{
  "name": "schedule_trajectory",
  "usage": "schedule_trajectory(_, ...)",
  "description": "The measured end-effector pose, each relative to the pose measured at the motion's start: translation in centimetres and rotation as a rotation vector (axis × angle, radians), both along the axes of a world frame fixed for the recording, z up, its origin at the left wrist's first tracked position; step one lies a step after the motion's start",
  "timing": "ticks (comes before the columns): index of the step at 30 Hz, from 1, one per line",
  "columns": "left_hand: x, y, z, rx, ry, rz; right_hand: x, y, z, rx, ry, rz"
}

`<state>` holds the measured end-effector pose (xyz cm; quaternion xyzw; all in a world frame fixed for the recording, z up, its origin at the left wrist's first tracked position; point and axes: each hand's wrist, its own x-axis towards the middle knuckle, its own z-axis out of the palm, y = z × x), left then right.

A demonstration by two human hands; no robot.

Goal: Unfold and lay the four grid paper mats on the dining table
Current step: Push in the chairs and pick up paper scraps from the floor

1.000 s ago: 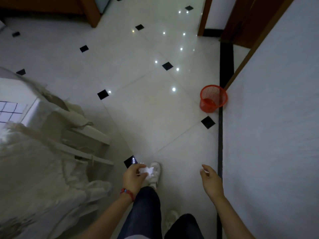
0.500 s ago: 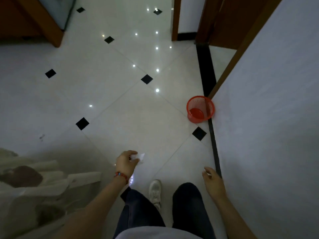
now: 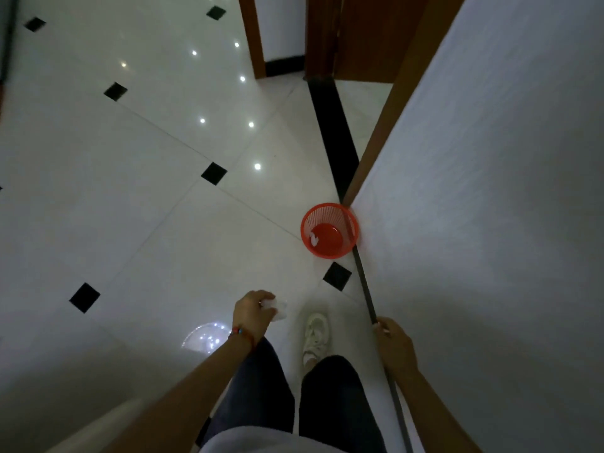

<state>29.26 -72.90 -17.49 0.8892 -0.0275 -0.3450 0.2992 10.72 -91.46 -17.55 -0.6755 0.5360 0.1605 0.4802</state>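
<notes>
My left hand (image 3: 253, 313) is closed around a small crumpled white wad of paper (image 3: 277, 308), held out in front of my legs. My right hand (image 3: 394, 346) hangs at my side next to the white wall, fingers loosely curled with nothing visible in them. No grid paper mat and no dining table are in view. A red mesh wastebasket (image 3: 329, 230) stands on the floor ahead, against the wall's corner, with a scrap of white paper inside.
White tiled floor (image 3: 163, 223) with small black diamond insets stretches ahead and left. The white wall (image 3: 490, 223) runs along the right. A wooden door frame (image 3: 255, 37) and an open doorway lie beyond. My white shoe (image 3: 315, 335) steps forward.
I have walked forward toward the red wastebasket, now nearer. The draped furniture on the left has dropped out of view. My left hand still holds the paper wad.
</notes>
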Motion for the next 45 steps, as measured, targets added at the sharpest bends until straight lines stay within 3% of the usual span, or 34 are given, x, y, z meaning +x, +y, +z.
schedule_trajectory(7,6.3,-8.0,-4.8,0.020,0.040,-0.008,5.6,-4.9,-3.8,0.073,0.071,-0.045)
schedule_trajectory(13,10.0,-15.5,-12.9,0.011,0.190,0.155,7.2,-6.9,-8.4,0.053,0.097,-0.117)
schedule_trajectory(21,13.2,-23.8,-23.0,0.023,0.274,0.121,9.4,-10.1,-14.9,0.036,0.117,-0.206)
schedule_trajectory(25,14.0,-24.7,-25.4,0.033,0.369,0.043,10.4,-10.5,-17.0,0.025,0.126,-0.206)
schedule_trajectory(29,13.6,-22.4,-24.1,0.118,0.306,-0.245,11.5,-9.6,-16.3,0.064,0.138,-0.210)
schedule_trajectory(34,14.3,-14.8,-20.0,0.263,0.301,-0.440,13.4,-8.6,-12.3,0.092,0.151,-0.145)
schedule_trajectory(38,16.3,-8.4,-14.5,0.264,0.322,-0.382,15.7,-8.5,-7.8,0.046,0.163,-0.062)
schedule_trajectory(45,20.5,2.2,-4.7,0.191,0.241,-0.050,21.0,-5.6,-0.7,-0.054,0.085,0.147)
